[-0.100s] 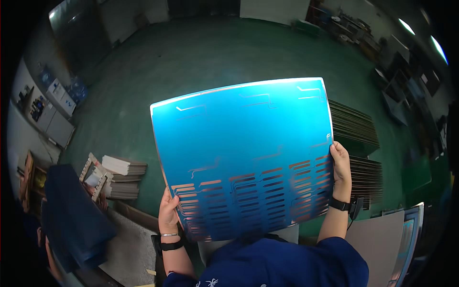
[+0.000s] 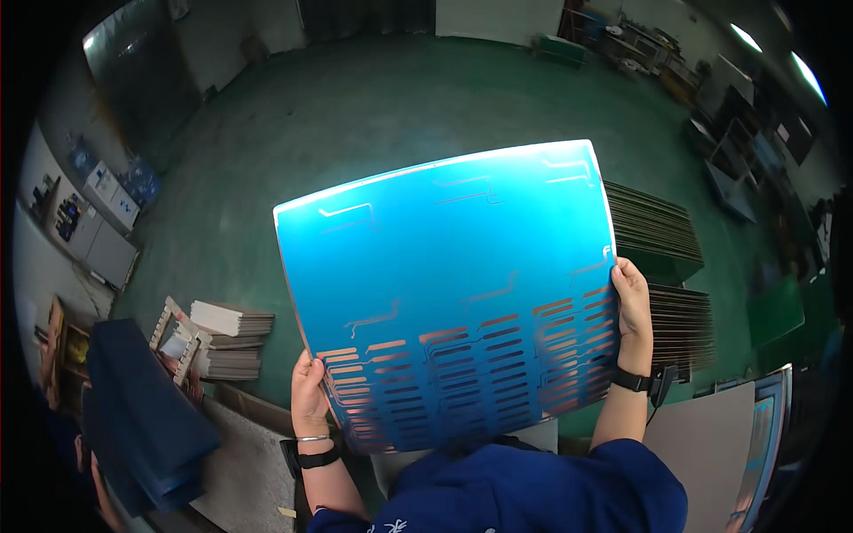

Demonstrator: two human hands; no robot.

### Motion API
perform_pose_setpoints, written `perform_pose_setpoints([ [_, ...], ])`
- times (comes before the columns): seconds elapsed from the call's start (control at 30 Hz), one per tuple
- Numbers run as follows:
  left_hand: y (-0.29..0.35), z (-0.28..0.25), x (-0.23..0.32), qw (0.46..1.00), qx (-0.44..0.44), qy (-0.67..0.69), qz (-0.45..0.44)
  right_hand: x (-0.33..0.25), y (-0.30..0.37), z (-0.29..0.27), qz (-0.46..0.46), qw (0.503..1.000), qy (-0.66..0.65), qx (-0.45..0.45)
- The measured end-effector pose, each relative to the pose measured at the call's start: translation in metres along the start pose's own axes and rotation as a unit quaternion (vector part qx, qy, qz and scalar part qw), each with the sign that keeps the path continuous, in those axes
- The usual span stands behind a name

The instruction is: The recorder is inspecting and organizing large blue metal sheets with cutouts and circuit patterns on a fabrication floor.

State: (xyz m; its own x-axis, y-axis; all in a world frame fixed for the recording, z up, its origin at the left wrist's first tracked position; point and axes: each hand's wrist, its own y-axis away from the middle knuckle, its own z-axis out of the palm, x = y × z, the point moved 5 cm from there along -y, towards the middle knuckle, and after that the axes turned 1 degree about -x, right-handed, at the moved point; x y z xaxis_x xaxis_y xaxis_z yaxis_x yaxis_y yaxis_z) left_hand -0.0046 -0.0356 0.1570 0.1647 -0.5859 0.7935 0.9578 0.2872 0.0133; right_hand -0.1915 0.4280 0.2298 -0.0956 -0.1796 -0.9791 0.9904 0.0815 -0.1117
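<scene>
Most fingers of left hand point(image 2: 308, 393) and right hand point(image 2: 633, 302) — hidden behind blue sheet point(image 2: 426, 240). Far bench clutter point(image 2: 647, 51) — too small to tell.

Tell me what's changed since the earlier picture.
The view has turned slightly; the top-left corner of the blue panel sits a little lower and further left in the picture. Nothing was taken or released: left hand and right hand still hold its side edges.

A white cabinet point(image 2: 104, 243) stands left of the green floor point(image 2: 355, 98), lamps point(image 2: 809, 77) shining upper right
</scene>
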Motion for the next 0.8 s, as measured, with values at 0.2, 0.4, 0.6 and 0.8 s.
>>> perform_pose_setpoints([
  [0.2, -0.008, 0.005, 0.022, 0.994, -0.012, -0.098, 0.049, -0.012, -0.002, -0.006, -0.051, 0.998, -0.025, 0.023],
  [0.4, -0.008, 0.014, 0.044, 0.945, -0.001, -0.265, 0.195, -0.031, -0.018, -0.026, -0.191, 0.976, -0.098, 0.042],
  [0.6, -0.028, 0.075, 0.067, 0.814, -0.101, -0.503, 0.274, 0.027, -0.077, -0.083, -0.307, 0.881, -0.338, -0.125],
  [0.8, -0.034, 0.078, 0.055, 0.762, -0.029, -0.580, 0.286, 0.061, -0.079, -0.051, -0.207, 0.893, -0.391, -0.080],
])
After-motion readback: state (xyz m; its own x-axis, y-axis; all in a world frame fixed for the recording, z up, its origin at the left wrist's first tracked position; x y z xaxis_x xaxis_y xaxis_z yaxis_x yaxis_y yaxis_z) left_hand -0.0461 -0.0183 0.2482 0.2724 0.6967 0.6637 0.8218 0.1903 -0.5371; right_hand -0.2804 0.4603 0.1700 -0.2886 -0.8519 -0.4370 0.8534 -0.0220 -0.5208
